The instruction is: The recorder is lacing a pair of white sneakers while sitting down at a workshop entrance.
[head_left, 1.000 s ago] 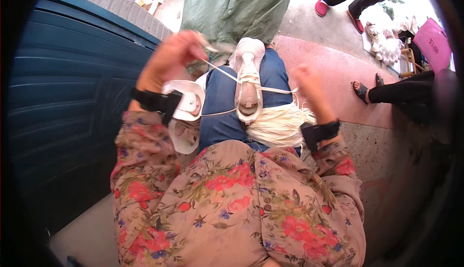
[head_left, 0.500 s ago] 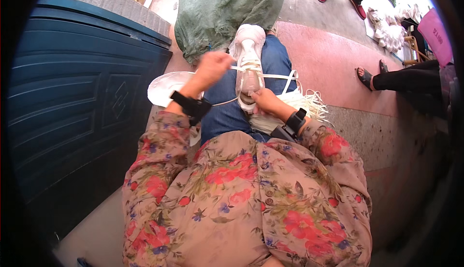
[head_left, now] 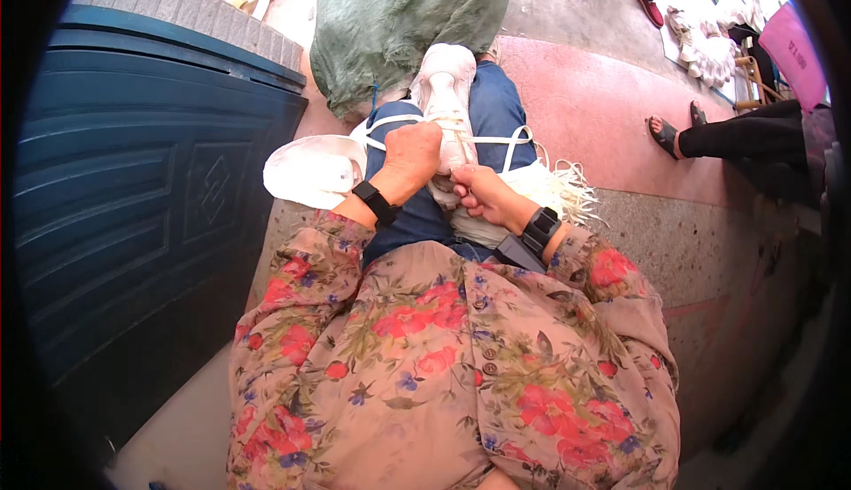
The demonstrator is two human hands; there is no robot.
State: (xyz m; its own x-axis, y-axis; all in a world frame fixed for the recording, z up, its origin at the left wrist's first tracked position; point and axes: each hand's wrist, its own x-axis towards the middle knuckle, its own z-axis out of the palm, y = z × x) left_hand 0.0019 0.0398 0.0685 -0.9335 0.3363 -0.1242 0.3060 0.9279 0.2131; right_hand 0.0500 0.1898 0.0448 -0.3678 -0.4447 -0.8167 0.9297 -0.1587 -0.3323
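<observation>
A white sneaker [head_left: 446, 73] lies lengthwise on my jeans-covered legs, toe pointing away, with a white shoelace [head_left: 493, 140] threaded through it and trailing to both sides. My left hand [head_left: 412, 155] is closed at the shoe's left edge. The lace loops over my left knee and runs back into that hand; its fingertips are hidden. My right hand [head_left: 486, 196] pinches the sneaker near its opening at the tongue, thumb and forefinger together. Exactly what lies between them is too small to tell. Beside my right leg hangs a bundle of white laces [head_left: 567, 190].
A rounded white piece [head_left: 306, 169] rests left of my knee. Beyond my feet stands a green sack [head_left: 408, 25]. A dark blue panelled door [head_left: 160, 171] flanks the left. A person's sandalled foot [head_left: 665, 136] and a pile of white shoes [head_left: 709, 56] are at right.
My left hand has come down and right, from beside the shoe to its edge, and a lace loop now lies over the left knee. The right hand stays near the shoe's opening.
</observation>
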